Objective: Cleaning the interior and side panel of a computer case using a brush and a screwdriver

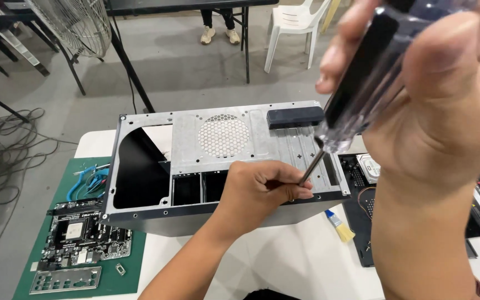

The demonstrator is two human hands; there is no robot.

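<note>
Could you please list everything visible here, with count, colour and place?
computer case: one, grey metal, on the white table
screwdriver: one, clear and black handle, tip at the case's edge
motherboard: one, black, on the green mat, left
I/O shield: one, silver, below the motherboard
brush: one, yellow bristles, right of the case
hard drive: one, silver, far right
fan: one, grey, floor, top left
chair: one, white, top
left hand: steadies the shaft
right hand: grips the handle
</note>
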